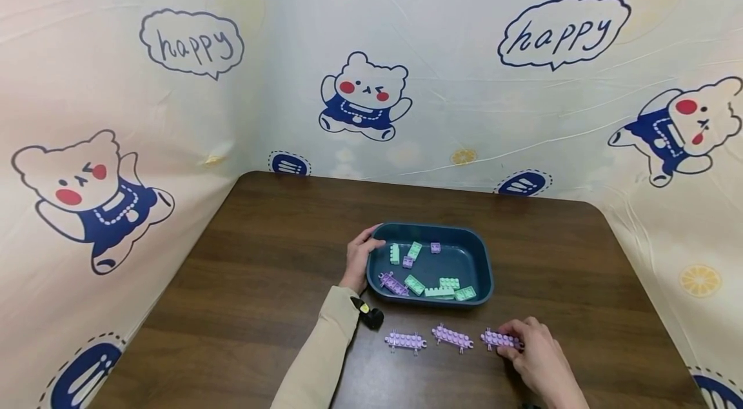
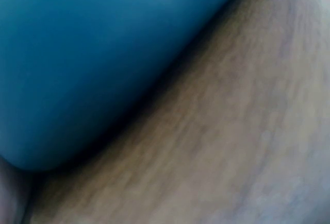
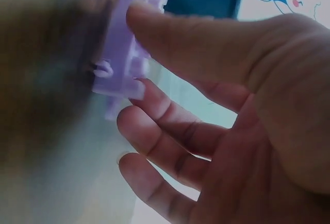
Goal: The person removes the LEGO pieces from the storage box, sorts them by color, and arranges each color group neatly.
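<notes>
At the near right of the table, my right hand (image 1: pixel 536 354) pinches a long purple building brick (image 1: pixel 492 339) with studs on top and small side pegs. The right wrist view shows the thumb laid along one side of this brick (image 3: pixel 121 44), the other fingers bent beneath. My left hand (image 1: pixel 358 259) grips the left end of a dark blue tray (image 1: pixel 487 254), its thumb at the rim. Two similar purple bricks, one in the middle (image 1: pixel 452 337) and one on the left (image 1: pixel 406 340), lie in a row with the pinched one, in front of the tray.
Inside the tray are several mint green bricks (image 1: pixel 415 284), two small purple bricks (image 1: pixel 435 248) and another long purple brick (image 1: pixel 393 284). The brown wooden table (image 1: pixel 261 306) is bounded by a printed cloth (image 1: pixel 453 112) at the back and sides.
</notes>
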Motion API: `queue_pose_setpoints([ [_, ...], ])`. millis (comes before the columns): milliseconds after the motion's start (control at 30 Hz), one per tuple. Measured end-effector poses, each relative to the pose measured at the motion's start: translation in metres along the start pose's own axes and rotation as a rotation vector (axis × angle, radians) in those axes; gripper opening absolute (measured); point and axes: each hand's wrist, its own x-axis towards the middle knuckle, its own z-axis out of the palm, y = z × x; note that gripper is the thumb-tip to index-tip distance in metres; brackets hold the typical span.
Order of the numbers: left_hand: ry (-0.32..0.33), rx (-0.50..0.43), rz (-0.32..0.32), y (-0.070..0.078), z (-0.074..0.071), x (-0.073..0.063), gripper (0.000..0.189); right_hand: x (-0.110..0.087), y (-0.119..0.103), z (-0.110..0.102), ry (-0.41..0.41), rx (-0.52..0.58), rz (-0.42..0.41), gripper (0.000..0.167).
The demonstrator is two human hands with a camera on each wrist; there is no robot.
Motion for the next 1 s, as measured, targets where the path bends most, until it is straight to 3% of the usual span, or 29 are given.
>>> queue_pose_setpoints([
  [100, -0.008, -0.004, -0.001, 0.001, 0.000, -0.001, 0.039, -0.003, 0.000, -0.009, 0.032, 0.002, -0.021, 0.032],
  [267, 0.011, 0.004, 0.006, 0.003, -0.002, 0.000, 0.039, 0.003, -0.010, -0.033, 0.191, -0.003, -0.096, 0.048],
  [333, 0.017, 0.010, 0.010, 0.003, -0.002, 0.000, 0.039, 0.011, -0.019, -0.041, 0.262, 0.005, -0.120, 0.047],
  [467, 0.000, 0.015, -0.002, 0.002, -0.002, 0.000, 0.039, 0.030, -0.040, -0.047, 0.326, 0.042, -0.164, 0.040],
  [733, -0.004, 0.013, -0.005, 0.000, -0.001, 0.000, 0.039, 0.077, -0.078, -0.025, 0.247, 0.096, -0.289, 0.033],
  [1000, -0.003, 0.005, 0.005, 0.001, 0.000, -0.002, 0.036, 0.097, -0.109, 0.001, 0.093, 0.032, -0.319, 0.039],
])
